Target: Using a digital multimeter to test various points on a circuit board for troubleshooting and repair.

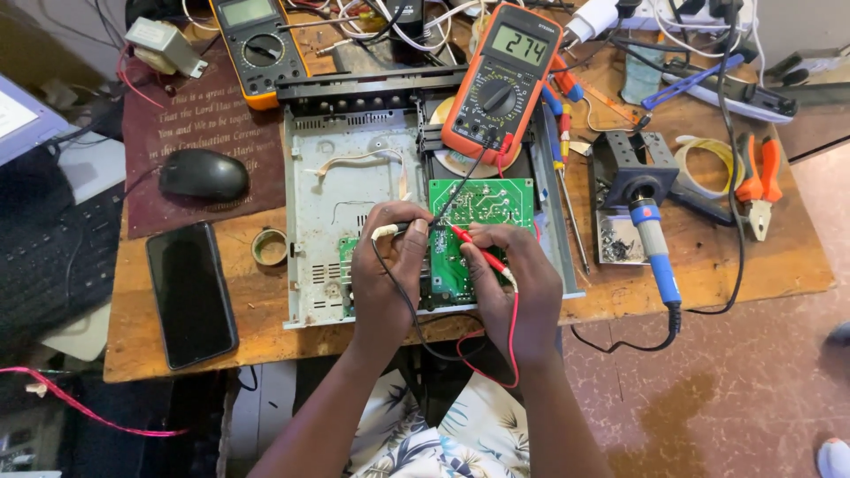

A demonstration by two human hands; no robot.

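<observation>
My left hand (390, 265) pinches a black test probe (416, 227) whose tip rests on a green circuit board (496, 202). My right hand (513, 274) holds a red test probe (474, 248), its tip also on the board, close to the black one. The board lies in an open grey metal device chassis (341, 177). Black and red leads run from both probes up to an orange multimeter (503, 84) propped on the chassis, its display lit with digits.
A second yellow multimeter (257, 49) lies at the back. A black mouse (204, 174), a dark phone (190, 294) and a tape roll (269, 247) sit left. A blue-handled soldering iron (655, 239) in its stand, orange pliers (759, 181) and screwdrivers lie right.
</observation>
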